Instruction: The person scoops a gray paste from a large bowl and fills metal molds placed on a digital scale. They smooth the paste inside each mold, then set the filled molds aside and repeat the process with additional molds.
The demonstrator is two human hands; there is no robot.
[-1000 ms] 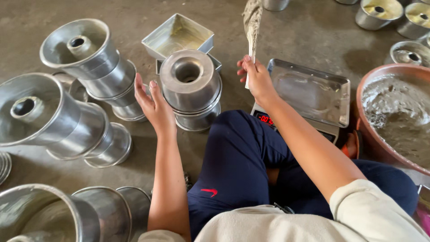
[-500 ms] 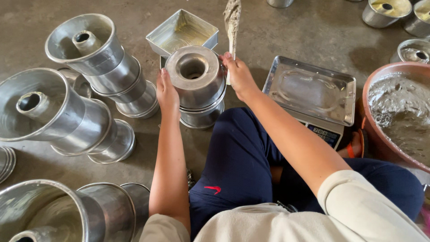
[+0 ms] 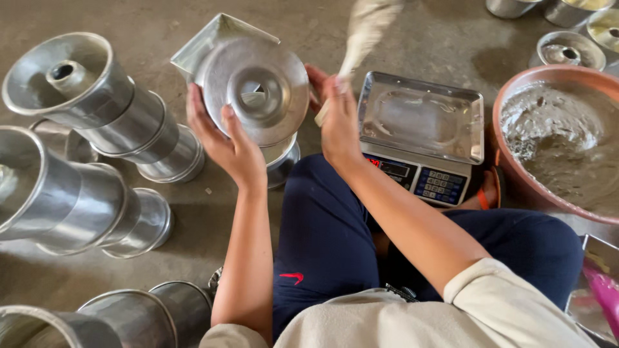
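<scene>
Gripping a round metal tube pan (image 3: 258, 90), the left hand (image 3: 225, 138) holds it tilted up by its lower left rim, underside and centre hole facing the camera. Its grip is closed on the rim, fingers behind, thumb in front. Beside it, the right hand (image 3: 338, 125) is closed round a blurred brush (image 3: 361, 32). One pan is lifted; another (image 3: 284, 161) sits on the floor beneath; three stacks (image 3: 97, 103) lie left. One scale (image 3: 419, 129) and one basin (image 3: 561, 138) stand right.
</scene>
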